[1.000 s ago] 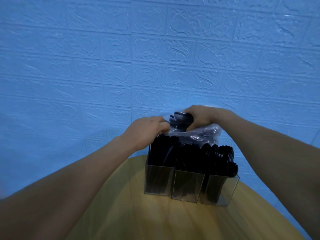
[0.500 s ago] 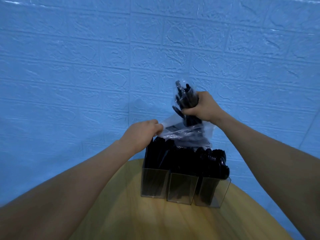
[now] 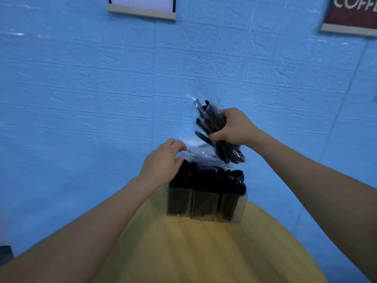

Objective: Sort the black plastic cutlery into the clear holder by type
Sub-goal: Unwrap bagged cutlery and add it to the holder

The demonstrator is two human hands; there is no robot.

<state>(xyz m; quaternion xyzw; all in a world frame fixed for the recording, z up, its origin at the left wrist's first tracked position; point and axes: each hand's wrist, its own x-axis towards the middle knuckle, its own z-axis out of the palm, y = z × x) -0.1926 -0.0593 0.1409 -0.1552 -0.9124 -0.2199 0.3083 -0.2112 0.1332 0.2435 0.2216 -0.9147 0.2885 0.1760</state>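
Pinching the crinkled clear plastic bag (image 3: 195,149), the left hand (image 3: 161,164) sits just above the clear three-compartment holder (image 3: 206,205) on the round yellow wooden table (image 3: 204,252). Farther and higher, the right hand (image 3: 232,127) clenches a bundle of black plastic cutlery (image 3: 212,119) wrapped in that bag.

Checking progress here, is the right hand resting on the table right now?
No, the right hand is raised above the clear holder, gripping a bundle of black cutlery.
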